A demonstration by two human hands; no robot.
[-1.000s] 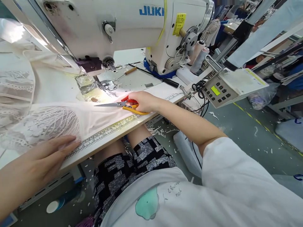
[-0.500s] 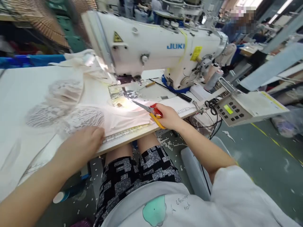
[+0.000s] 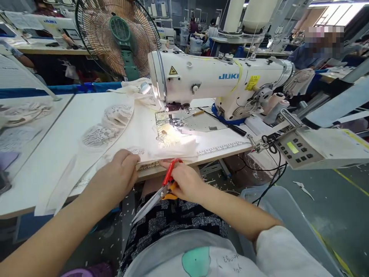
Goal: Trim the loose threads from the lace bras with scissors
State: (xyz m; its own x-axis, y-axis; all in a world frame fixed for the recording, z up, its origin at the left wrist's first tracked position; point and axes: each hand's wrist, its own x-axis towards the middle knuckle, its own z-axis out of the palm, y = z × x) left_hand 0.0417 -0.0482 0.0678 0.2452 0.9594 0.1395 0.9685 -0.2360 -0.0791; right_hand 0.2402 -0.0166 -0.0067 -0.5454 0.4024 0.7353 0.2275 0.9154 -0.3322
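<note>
At the table's front edge, my left hand [image 3: 119, 175] is closed on the edge of a pale lace garment [image 3: 99, 135] with cup-shaped parts. The cloth runs right, in front of the needle area of the white sewing machine [image 3: 198, 73]. My right hand [image 3: 186, 181] has scissors [image 3: 150, 204] with red and orange handles in its grip, their blades angled down and left over my lap. The fingertips of this hand touch the cloth at the table edge; whether they pinch it I cannot tell.
A control box [image 3: 300, 148] juts out at the right. Behind the needle lie a black-handled tool [image 3: 236, 130] and a small yellow-handled one [image 3: 198, 113]. A large fan [image 3: 115, 42] stands behind the table [image 3: 86, 102], and a grey bin [image 3: 276, 207] sits below right.
The scissors have swung from pointing up-left at the needle area to pointing down-left over my lap. My right hand has come down and left to the table edge, nearer my left hand.
</note>
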